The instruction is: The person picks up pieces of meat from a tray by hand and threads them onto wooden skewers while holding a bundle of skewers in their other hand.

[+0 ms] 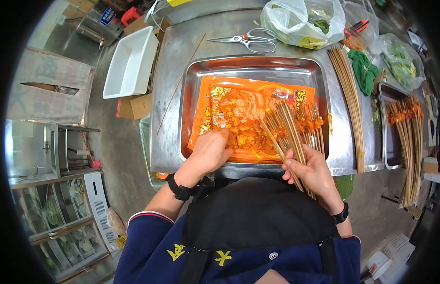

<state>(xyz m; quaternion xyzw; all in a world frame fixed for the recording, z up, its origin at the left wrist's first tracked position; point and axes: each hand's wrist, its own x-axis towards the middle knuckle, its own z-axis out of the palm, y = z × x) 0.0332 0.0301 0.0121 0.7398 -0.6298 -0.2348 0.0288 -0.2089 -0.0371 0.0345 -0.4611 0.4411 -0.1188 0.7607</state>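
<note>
In a steel tray (319, 71) lies an orange plastic packet (204, 102) with red marinated meat pieces (239, 111) on it. My left hand (211, 149) is over the packet's lower left edge, fingers curled down at the meat; its fingertips are hidden, so what they hold cannot be made out. My right hand (307, 168) grips a bundle of wooden skewers (291, 130) at the tray's lower right edge, their upper ends near the meat. More skewers with meat on them (312, 123) lie at the tray's right side.
Scissors (248, 40) lie behind the tray, beside a plastic bag of greens (307, 23). Bare skewers (347, 94) lie to the right, near a green cloth (364, 71). A second tray (390, 142) bears meat skewers (409, 137). A white bin (130, 61) stands left.
</note>
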